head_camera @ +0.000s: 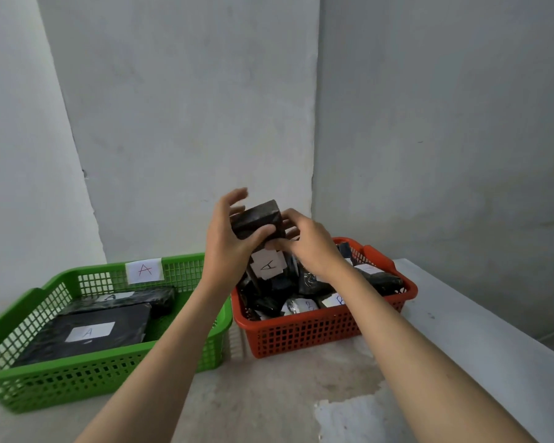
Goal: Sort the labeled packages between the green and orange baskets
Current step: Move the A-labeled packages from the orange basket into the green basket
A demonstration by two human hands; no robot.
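Note:
A small black wrapped package point(259, 219) is held up above the orange basket point(317, 330). My left hand point(227, 238) grips its left side with the thumb across the front, and my right hand point(307, 241) pinches its right lower edge. Just below stands another black package with a white label marked A point(267, 266), leaning in the orange basket among several black packages, some labelled B point(335, 300). The green basket point(87, 378) at the left carries an A tag point(144, 270) and holds two black packages labelled A point(90, 332).
Both baskets sit side by side on a pale worn tabletop point(269, 394), whose right edge point(493, 330) runs diagonally. Grey walls meet in a corner right behind the baskets.

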